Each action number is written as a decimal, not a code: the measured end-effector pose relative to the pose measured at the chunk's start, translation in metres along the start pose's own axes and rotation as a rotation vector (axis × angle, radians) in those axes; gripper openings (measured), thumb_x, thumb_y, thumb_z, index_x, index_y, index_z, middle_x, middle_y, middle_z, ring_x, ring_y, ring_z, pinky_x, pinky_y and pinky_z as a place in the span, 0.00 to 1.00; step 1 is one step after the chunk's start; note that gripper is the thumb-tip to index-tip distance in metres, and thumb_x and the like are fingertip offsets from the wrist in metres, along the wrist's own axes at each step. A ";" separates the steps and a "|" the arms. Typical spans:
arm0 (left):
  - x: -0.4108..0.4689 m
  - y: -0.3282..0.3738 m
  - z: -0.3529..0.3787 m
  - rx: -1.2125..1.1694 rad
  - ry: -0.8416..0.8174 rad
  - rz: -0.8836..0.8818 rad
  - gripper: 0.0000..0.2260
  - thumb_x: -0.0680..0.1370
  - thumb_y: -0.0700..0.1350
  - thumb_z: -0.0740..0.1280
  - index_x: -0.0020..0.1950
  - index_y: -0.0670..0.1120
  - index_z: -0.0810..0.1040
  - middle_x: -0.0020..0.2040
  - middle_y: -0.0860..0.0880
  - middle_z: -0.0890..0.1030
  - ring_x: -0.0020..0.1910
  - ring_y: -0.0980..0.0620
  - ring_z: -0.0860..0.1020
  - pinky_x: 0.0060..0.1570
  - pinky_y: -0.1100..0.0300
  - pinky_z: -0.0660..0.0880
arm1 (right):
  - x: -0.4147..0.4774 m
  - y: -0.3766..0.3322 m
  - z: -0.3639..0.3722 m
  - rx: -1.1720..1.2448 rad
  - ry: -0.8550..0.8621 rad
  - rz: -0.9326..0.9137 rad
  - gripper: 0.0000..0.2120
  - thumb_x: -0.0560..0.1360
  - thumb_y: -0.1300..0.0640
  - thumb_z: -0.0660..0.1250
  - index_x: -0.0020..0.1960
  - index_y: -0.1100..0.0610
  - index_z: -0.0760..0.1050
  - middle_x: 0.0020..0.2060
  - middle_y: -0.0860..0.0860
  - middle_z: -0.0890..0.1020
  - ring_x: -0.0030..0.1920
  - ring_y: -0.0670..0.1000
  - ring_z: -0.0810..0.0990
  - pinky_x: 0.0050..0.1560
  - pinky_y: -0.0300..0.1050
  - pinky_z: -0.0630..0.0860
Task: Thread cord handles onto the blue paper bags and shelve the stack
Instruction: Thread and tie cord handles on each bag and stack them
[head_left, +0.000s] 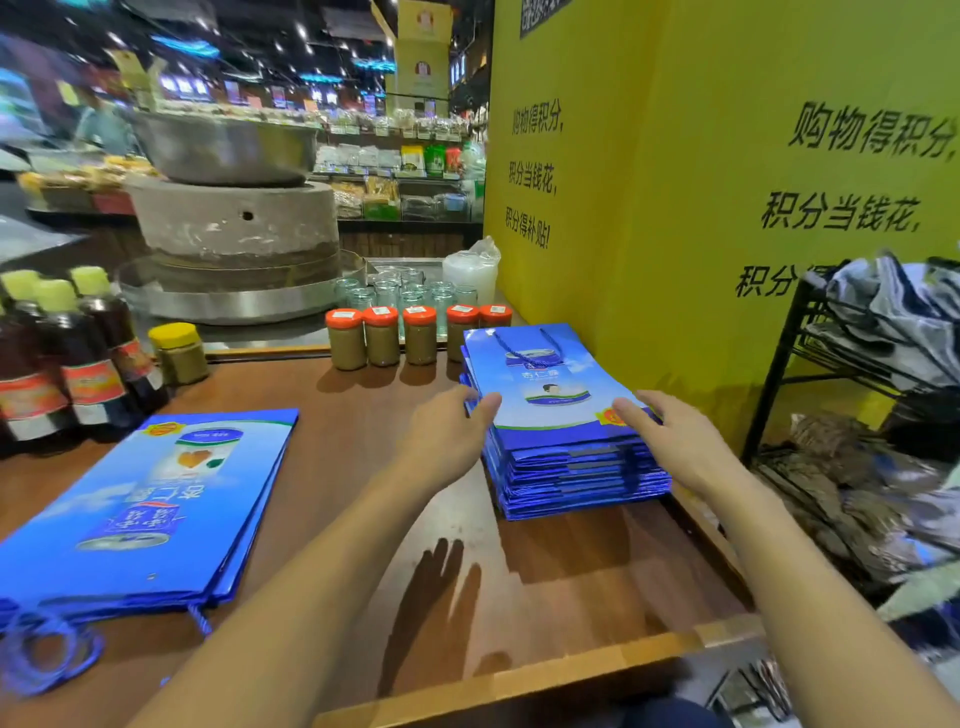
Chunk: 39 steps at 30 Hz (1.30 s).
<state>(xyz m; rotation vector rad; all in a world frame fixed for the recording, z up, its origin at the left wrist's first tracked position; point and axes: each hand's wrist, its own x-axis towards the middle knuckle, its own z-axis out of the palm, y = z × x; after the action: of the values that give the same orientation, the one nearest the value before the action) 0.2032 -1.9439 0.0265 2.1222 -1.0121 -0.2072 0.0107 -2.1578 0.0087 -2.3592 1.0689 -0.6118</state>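
Note:
A thick stack of flat blue paper bags (563, 441) lies on the wooden table (363, 467) at the right, against the yellow wall. The top bag has a blue cord handle (524, 345) lying on it. My left hand (447, 436) is at the stack's left side with the thumb on the top bag and the fingers behind the edge. My right hand (670, 436) rests at the stack's right side, fingers on the top bag's corner. A second, thinner pile of blue bags (150, 504) lies at the left. Loose blue cords (41, 654) are coiled at the near left corner.
Orange-lidded jars (382, 335) stand in a row behind the stack, with empty glass jars (410, 293) behind them. Dark sauce bottles (78, 358) and a yellow-lidded jar (179, 353) stand far left. A black metal rack (810, 374) holding bags stands at the right. A stone mill (234, 228) is at the back.

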 end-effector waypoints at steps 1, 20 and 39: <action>-0.004 -0.006 -0.009 -0.079 0.058 -0.015 0.22 0.85 0.60 0.58 0.71 0.48 0.76 0.67 0.49 0.80 0.64 0.48 0.77 0.57 0.54 0.73 | 0.000 -0.011 0.005 -0.076 0.070 -0.011 0.33 0.81 0.34 0.61 0.72 0.60 0.74 0.71 0.59 0.76 0.73 0.59 0.71 0.71 0.55 0.66; -0.030 -0.034 0.012 -0.137 -0.077 0.046 0.32 0.80 0.62 0.67 0.82 0.58 0.62 0.78 0.52 0.70 0.73 0.50 0.72 0.68 0.50 0.75 | 0.007 -0.027 0.049 -0.394 0.152 0.083 0.39 0.74 0.22 0.55 0.74 0.47 0.72 0.68 0.59 0.77 0.71 0.62 0.73 0.70 0.59 0.68; -0.015 0.007 0.079 -0.084 0.222 -0.058 0.12 0.74 0.52 0.78 0.56 0.50 0.87 0.53 0.52 0.85 0.50 0.52 0.79 0.48 0.59 0.74 | -0.023 0.051 0.044 0.389 0.368 0.097 0.13 0.71 0.50 0.81 0.45 0.49 0.77 0.54 0.46 0.83 0.55 0.50 0.84 0.59 0.55 0.80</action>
<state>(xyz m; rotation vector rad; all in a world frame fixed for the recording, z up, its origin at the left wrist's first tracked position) 0.1543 -1.9803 -0.0261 2.0477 -0.7996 -0.0398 -0.0064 -2.1595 -0.0600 -1.8908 1.0889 -1.1356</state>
